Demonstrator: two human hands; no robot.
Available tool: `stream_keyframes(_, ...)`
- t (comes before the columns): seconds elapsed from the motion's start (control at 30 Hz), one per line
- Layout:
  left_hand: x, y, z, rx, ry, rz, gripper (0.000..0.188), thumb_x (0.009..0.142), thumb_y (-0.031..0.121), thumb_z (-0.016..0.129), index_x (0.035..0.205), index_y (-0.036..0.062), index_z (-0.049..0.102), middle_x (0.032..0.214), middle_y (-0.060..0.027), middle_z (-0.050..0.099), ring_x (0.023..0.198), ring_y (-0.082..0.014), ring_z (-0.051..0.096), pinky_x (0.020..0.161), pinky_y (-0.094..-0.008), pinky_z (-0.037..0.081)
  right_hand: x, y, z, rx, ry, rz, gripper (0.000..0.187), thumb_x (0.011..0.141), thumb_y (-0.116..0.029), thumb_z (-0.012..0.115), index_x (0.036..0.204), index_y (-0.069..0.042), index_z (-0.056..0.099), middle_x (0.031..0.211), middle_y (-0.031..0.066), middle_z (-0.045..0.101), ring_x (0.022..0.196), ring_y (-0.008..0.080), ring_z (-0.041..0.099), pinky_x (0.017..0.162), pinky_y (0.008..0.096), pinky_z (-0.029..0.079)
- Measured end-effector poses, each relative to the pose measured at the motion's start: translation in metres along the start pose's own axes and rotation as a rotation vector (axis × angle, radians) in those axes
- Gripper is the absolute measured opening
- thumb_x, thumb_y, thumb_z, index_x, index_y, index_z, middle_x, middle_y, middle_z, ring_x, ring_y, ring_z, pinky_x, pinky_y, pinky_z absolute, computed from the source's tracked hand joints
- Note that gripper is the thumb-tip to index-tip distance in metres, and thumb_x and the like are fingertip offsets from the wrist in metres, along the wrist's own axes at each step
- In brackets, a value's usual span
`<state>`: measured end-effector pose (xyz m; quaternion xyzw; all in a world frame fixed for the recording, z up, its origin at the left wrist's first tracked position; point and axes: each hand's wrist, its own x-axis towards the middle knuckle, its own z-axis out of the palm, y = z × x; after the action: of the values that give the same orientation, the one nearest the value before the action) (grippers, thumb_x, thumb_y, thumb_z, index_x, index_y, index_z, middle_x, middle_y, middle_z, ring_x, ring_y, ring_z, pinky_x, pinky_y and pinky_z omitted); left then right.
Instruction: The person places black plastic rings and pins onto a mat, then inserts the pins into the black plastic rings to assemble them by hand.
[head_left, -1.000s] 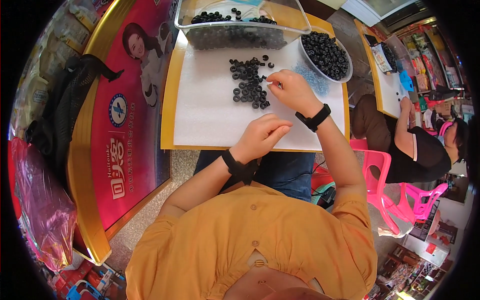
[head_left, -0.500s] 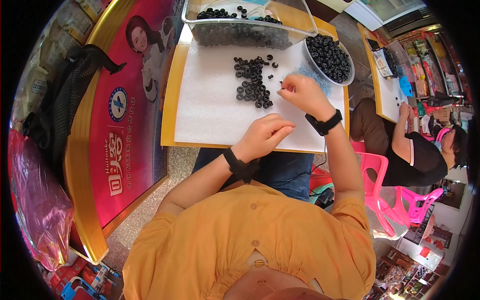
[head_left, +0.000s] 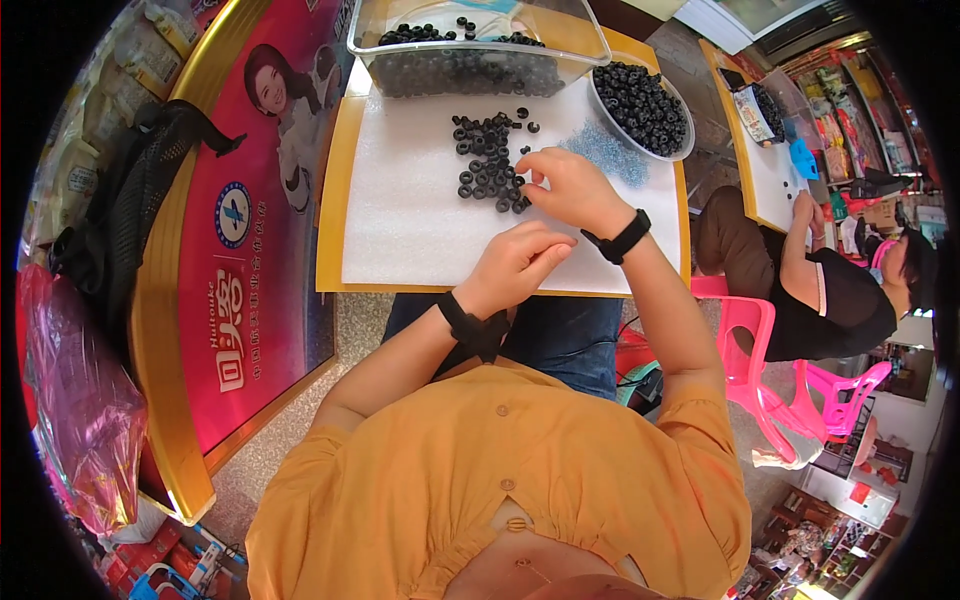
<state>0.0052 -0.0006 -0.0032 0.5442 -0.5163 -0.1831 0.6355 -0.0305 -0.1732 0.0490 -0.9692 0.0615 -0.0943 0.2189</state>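
Observation:
Small black ring-shaped parts (head_left: 485,175) lie in a loose pile on a white sheet. At the pile's right edge is my right hand (head_left: 578,192), its thumb and forefinger closing round one black ring. Nearer to me, my left hand (head_left: 515,268) hovers low over the sheet with its fingers curled and the thumb pressed against them. Whatever it holds, if anything, is hidden. Tiny light-blue pieces (head_left: 612,155) are scattered beyond my right hand.
A clear plastic bin (head_left: 585,50) with black rings stands at the back. Right of it is a clear round bowl (head_left: 690,140) full of them. A seated person (head_left: 830,300) works at another table, near pink plastic chairs (head_left: 745,345). A pink poster board (head_left: 235,290) stands left.
My right hand has moved left, from beside the blue pieces to the pile's edge, its fingers on a ring. The left hand stays curled; the whole view has shifted slightly.

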Motion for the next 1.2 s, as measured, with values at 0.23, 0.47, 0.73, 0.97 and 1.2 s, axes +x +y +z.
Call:
stream_keyframes(0.23,0.000,0.002,-0.001,-0.014,-0.020,-0.046,0.016,0.096,0.014,0.065,0.106,0.0057,0.073,0.084,-0.0075,0.063,0.075,-0.0194,0.059,0.068,-0.0298,0.047,0.008,0.003,0.009,-0.018,-0.065,0.091,0.023,0.080,-0.019,0.067,0.100,-0.006,0.068,0.083,0.0117,0.066,0.080,0.0321,0.065,0.073,0.0430,0.052)
stream_keyframes(0.47,0.000,0.003,-0.001,-0.077,0.159,-0.084,0.015,0.094,0.010,0.066,0.107,0.0035,0.071,0.088,-0.0060,0.062,0.074,-0.0156,0.058,0.067,-0.0271,0.047,-0.014,-0.010,-0.011,0.186,0.039,0.247,0.025,0.081,-0.022,0.066,0.100,-0.006,0.069,0.085,0.0127,0.069,0.077,0.0282,0.067,0.071,0.0381,0.053)
stream_keyframes(0.73,-0.001,0.000,0.001,-0.163,0.252,-0.146,0.024,0.086,0.006,0.075,0.110,0.0055,0.070,0.098,-0.0046,0.060,0.074,-0.0084,0.056,0.060,-0.0207,0.045,-0.081,-0.027,-0.007,1.435,-0.078,0.638,0.018,0.094,-0.016,0.062,0.106,-0.002,0.062,0.079,-0.0049,0.056,0.059,0.0011,0.044,0.050,0.0172,0.031)
stream_keyframes(0.97,-0.003,0.001,-0.001,-0.077,0.136,-0.055,0.029,0.087,0.004,0.074,0.115,0.0044,0.070,0.105,-0.0059,0.060,0.076,-0.0069,0.055,0.062,-0.0202,0.046,-0.099,-0.026,-0.002,1.423,0.033,0.577,0.025,0.092,-0.011,0.067,0.114,0.000,0.062,0.084,-0.0032,0.058,0.061,0.0025,0.046,0.051,0.0176,0.034)
stream_keyframes(1.2,-0.007,-0.004,0.001,-0.085,0.156,-0.020,0.027,0.089,-0.001,0.069,0.116,0.0024,0.069,0.110,-0.0071,0.060,0.083,-0.0086,0.057,0.069,-0.0210,0.047,-0.103,-0.039,-0.005,1.446,0.084,0.625,0.025,0.093,-0.012,0.069,0.113,0.001,0.065,0.080,-0.0025,0.060,0.058,0.0017,0.045,0.048,0.0178,0.033)
